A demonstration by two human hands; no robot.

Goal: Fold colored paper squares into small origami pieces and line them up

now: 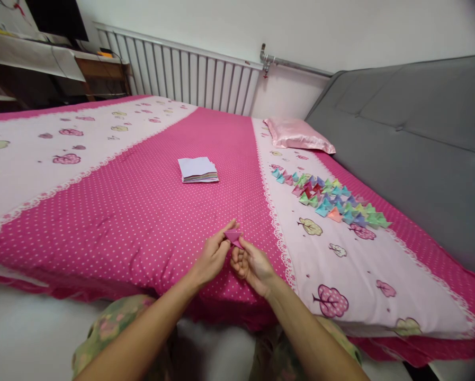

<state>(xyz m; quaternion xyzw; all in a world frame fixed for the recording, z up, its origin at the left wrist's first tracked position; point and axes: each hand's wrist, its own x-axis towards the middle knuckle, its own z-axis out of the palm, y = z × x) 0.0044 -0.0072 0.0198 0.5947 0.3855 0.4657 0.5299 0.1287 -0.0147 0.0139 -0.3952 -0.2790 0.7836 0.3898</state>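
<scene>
A small folded piece of magenta paper [233, 236] is pinched between my two hands, just above the near edge of the bed. My left hand [214, 253] grips its left side, with the fingers stretched behind it. On the right side, my right hand [253, 265] holds the lower corner between thumb and forefinger, its other fingers curled in. The paper has a triangular, boat-like outline. Farther back on the pink dotted stripe lies a stack of square paper sheets [198, 168], white on top with coloured edges. To the right, several folded paper boats [332, 198] stand in rows.
The bed's pink dotted cover [142, 206] spreads in front of me. A pink satin pillow [296, 135] lies by the grey padded headboard [412, 132]. A radiator [181, 69] lines the back wall, and a desk [34, 58] with a monitor [58, 18] stands at far left.
</scene>
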